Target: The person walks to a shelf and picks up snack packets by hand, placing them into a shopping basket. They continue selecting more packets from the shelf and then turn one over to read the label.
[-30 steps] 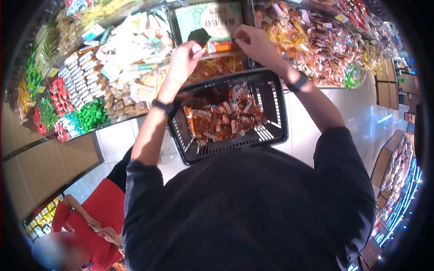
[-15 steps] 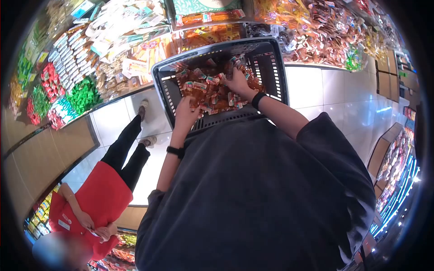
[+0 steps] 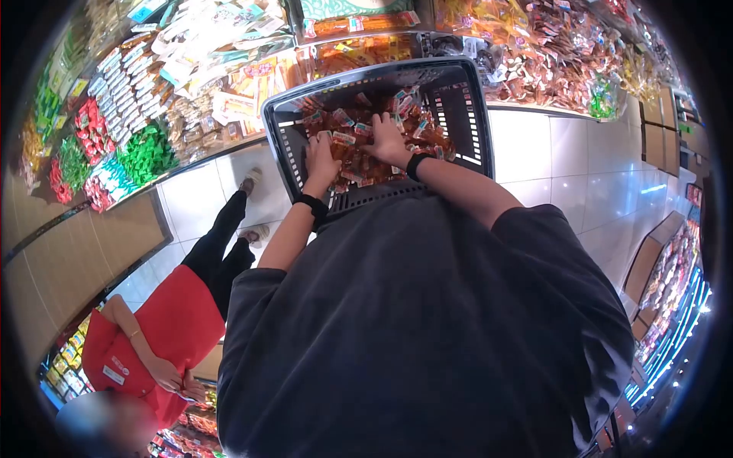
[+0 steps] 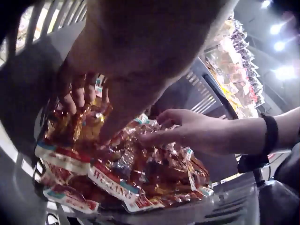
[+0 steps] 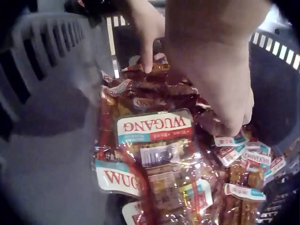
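Inside a black shopping basket lies a heap of clear-wrapped, reddish-brown snack packets. Their white, red and teal labels read WUGANG. My left hand reaches into the basket's left side. In the left wrist view, its fingers curl over a shiny packet. Near the middle of the heap, my right hand has its thumb and fingers down among the packets. In the right wrist view that hand's fingertips are hidden, and I cannot tell whether it grips one.
Sloping shop bins beyond the basket hold wrapped snacks, with green packs at left and orange packs behind. A person in a red top stands at my left. Pale floor tiles show on the right.
Both hands have come down from the bins into the basket. Since half a second ago, the left hand has moved farther in and the right slightly left, among the packets.
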Tool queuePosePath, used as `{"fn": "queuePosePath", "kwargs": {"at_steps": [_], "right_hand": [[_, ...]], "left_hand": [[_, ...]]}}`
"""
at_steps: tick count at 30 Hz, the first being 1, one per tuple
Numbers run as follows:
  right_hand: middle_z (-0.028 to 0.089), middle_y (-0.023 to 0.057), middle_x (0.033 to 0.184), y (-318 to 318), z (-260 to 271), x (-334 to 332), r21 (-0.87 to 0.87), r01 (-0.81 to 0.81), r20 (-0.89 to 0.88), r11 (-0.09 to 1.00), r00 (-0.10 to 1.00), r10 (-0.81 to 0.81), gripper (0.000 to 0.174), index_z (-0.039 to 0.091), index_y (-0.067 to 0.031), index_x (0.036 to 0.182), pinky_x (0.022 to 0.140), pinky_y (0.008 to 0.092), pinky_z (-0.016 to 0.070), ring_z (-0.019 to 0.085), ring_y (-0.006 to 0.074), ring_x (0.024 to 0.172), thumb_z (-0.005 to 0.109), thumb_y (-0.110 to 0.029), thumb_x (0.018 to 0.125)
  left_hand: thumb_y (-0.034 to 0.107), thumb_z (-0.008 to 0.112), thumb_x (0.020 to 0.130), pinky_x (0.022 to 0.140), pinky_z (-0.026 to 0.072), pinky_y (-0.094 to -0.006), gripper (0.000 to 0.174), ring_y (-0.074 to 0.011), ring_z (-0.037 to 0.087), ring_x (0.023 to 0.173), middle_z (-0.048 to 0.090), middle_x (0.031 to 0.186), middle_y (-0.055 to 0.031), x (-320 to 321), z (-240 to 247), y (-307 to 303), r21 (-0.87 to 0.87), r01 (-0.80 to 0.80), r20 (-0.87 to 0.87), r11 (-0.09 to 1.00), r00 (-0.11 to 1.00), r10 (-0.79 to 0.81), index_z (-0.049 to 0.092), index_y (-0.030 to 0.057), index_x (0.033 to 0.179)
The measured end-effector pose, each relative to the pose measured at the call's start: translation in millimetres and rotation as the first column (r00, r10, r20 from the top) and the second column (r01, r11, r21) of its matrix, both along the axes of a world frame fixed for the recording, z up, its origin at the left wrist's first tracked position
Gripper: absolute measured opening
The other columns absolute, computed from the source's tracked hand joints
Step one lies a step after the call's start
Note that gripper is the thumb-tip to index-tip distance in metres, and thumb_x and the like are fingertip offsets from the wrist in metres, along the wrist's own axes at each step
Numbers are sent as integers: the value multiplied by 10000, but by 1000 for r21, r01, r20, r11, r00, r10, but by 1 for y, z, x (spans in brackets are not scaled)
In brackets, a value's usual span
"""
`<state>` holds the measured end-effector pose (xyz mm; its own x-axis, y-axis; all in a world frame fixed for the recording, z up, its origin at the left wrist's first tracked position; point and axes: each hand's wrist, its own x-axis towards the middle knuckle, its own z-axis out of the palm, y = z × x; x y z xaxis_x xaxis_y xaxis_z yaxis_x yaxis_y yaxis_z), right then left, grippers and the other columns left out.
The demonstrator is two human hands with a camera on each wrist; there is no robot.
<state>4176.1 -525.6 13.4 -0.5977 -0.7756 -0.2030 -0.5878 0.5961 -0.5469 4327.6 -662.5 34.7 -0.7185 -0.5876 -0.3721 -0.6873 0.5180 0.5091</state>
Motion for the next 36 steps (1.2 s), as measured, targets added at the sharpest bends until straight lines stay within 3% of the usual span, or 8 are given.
{"fn": "queuePosePath", "kwargs": {"at_steps": [5,8,10,15,18,21,24,36], "right_hand": [[574,203,1030,1,-13,-7,-120,-28,32,992,999,32,473,548,-18,963,863,497,478,563,412,991,868,-207,670],[643,164,865,1,46,-19,-86,97,446,992,894,-49,379,550,-24,897,760,414,517,639,317,847,855,-153,712],[655,109,748,4,81,-23,-277,91,423,957,905,36,338,541,-30,892,654,327,513,644,186,705,839,-129,766],[660,30,874,-23,112,-14,-319,298,867,900,476,149,201,564,-38,919,680,247,499,617,70,782,698,-185,953],[658,89,898,-36,50,-15,-131,320,737,938,664,-124,374,627,-4,996,771,334,530,642,209,810,692,-366,928],[671,148,894,-28,-27,13,-100,-126,39,987,991,130,358,650,-1,922,829,442,523,651,324,861,722,-347,864],[661,176,878,-34,-53,18,-77,-164,-2,984,986,164,359,666,-4,1010,748,460,500,649,360,840,754,-304,835],[630,60,771,-27,184,-40,-166,-42,621,985,771,138,136,525,-28,885,607,296,511,634,126,661,632,-83,949]], "left_hand": [[87,809,722,899,519,-464,436,-375,596,1105,568,1160,-151,1,-2,-20,127,-60,-59,990,996,67,554,60,1074],[193,829,779,873,536,-401,431,-296,651,1072,623,1132,-144,-3,19,-23,507,-108,-185,855,955,230,596,50,1113],[286,825,829,857,540,-342,554,-194,661,1051,646,1227,-116,-5,27,-11,552,142,-436,822,889,139,581,23,1251],[211,585,1025,770,578,-314,329,-200,710,869,692,1007,-108,-2,73,-8,827,203,-341,524,922,182,532,12,1282],[227,561,1035,724,588,-319,329,-199,709,803,690,996,-123,39,83,-17,921,23,-235,388,828,510,529,10,1280],[203,540,1041,696,589,-326,330,-205,702,779,688,1037,-155,71,114,-20,914,-14,-265,404,735,624,514,-2,1298],[153,520,1040,724,588,-332,329,-218,699,834,682,1104,-176,92,139,-19,891,-60,-332,449,588,738,505,0,1330],[258,487,1066,763,541,-263,409,-107,646,870,697,1077,-97,57,138,-19,898,-76,-257,434,709,656,495,8,1389]]}}
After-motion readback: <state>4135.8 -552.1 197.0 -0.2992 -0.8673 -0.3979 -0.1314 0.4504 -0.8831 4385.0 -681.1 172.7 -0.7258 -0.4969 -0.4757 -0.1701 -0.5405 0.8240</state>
